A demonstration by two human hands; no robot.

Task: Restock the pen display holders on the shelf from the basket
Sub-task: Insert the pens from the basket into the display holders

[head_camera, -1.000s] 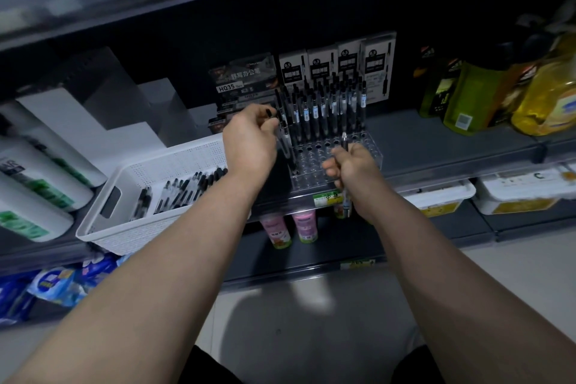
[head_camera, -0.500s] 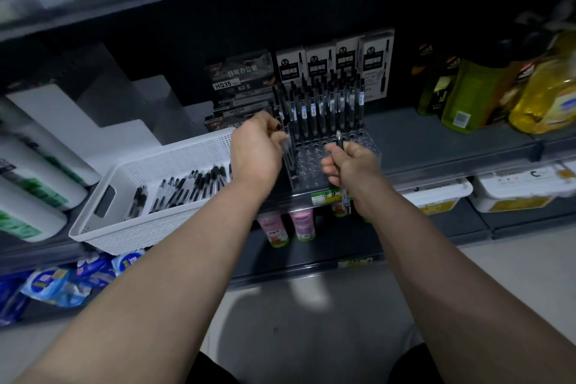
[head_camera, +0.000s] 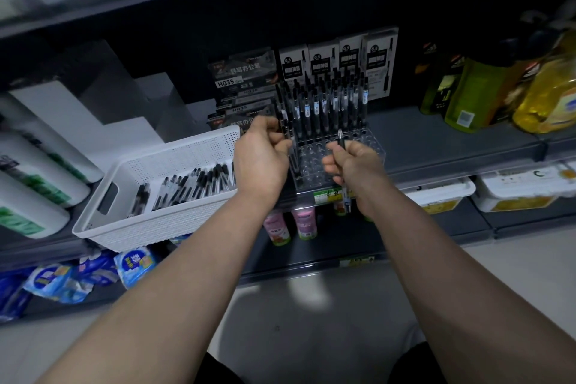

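Left grip (head_camera: 261, 159) pinches pen (head_camera: 287, 131) at left edge of holder (head_camera: 311, 167). Right grip (head_camera: 355, 162) clenched round 2nd pen (head_camera: 341, 140), upright, over empty front holes. Basket (head_camera: 149, 229) w/ spare pens (head_camera: 187, 184) on shelf (head_camera: 436, 140), left of holder.

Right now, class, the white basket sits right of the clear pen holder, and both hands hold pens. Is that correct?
No. The head view shows the white basket left of the clear pen holder; the left hand and right hand do hold pens.
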